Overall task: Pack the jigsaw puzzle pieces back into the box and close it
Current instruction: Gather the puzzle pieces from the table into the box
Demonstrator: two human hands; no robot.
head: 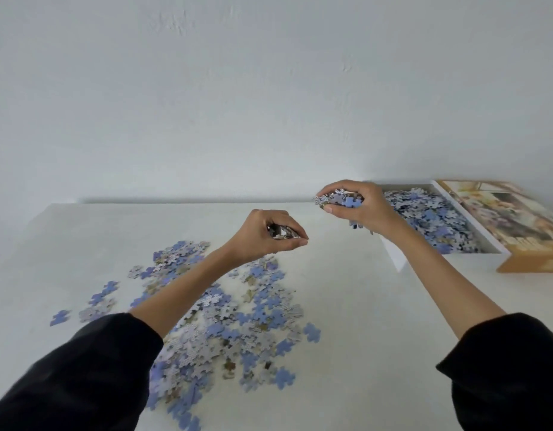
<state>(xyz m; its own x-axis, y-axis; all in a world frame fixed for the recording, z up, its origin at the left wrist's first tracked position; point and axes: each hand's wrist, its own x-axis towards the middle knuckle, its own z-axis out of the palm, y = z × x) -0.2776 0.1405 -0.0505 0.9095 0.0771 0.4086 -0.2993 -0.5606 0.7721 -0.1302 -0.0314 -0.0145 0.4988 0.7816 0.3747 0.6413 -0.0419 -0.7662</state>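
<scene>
Black sleeves (67, 384) fill the bottom corners, and between them loose pieces (237, 321) lie scattered over the lower centre and left of the table (362, 337), mostly blue backs up. Both hands are raised above that heap, each with its fingers curled round a handful of pieces: the left hand (269, 234) at mid frame, the right hand (352, 203) higher and further right. The box (393, 259) sits at the right edge, already well filled, its long axis running from upper left to lower right. It lies to the right of both hands. The right hand is much the nearer, hanging at the box's left rim, so its load probably drops first, while the left has open table to cross. Nothing stands between hands and box. The lid (502, 219) lies picture side up against the box's far right side, under a bare pale wall (269, 88)
</scene>
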